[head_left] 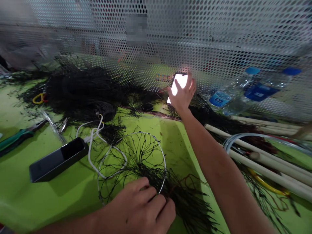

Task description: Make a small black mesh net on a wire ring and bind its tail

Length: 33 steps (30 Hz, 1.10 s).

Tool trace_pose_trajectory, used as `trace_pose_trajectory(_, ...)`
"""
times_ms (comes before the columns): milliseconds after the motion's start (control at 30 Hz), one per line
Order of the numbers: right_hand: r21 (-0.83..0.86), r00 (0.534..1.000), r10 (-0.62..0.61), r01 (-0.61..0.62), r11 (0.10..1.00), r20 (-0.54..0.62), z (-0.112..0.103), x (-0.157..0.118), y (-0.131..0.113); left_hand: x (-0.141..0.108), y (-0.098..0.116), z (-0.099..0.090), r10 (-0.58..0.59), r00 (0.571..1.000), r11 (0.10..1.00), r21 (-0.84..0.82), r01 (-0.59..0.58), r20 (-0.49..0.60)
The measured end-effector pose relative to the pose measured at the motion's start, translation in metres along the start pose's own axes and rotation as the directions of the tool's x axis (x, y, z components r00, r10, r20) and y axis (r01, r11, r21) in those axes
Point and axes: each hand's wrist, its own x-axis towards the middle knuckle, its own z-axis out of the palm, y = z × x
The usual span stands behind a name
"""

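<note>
My right hand [183, 96] reaches to the back, its thumb and fingers around the edges of a phone [179, 84] with a bright lit screen. The phone leans upright near the perforated panel; one finger lies over the screen. My left hand [146, 208] is low in the front, fingers curled at the lower edge of a thin wire hoop [163, 156]. Black knotted netting [140, 152] is strung across that hoop and spills out in a bunch to the right of the hand. The fingertips of my left hand are mostly hidden.
A perforated metal panel [170, 29] stands behind the green table [19, 198]. On the left lie a black power bank [58, 159], a white cable [90, 152], green-handled pliers [20, 138] and a black netting heap [80, 87]. Plastic bottles [260, 91] and pale rods [268, 159] are on the right.
</note>
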Motion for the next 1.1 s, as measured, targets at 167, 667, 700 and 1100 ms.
trace_pose_trajectory(167,0.120,0.969,0.248,-0.248,0.961,0.011,-0.004,-0.012,0.011,0.001,0.000,0.002,-0.007,1.000,1.000,-0.001,0.007,-0.004)
trace_pose_trajectory(667,0.162,0.881,0.335,-0.404,0.900,0.334,0.009,-0.002,0.054,0.000,-0.001,0.004,0.022,1.000,0.999,0.045,-0.022,-0.016)
trace_pose_trajectory(700,0.163,0.883,0.333,-0.401,0.901,0.331,0.010,-0.002,0.054,0.000,-0.001,0.005,0.020,1.000,0.999,0.045,-0.020,-0.020)
trace_pose_trajectory(1100,0.129,0.871,0.423,-0.463,0.877,0.251,0.009,-0.005,0.036,0.002,-0.001,0.003,0.016,1.000,0.999,0.039,-0.016,-0.010)
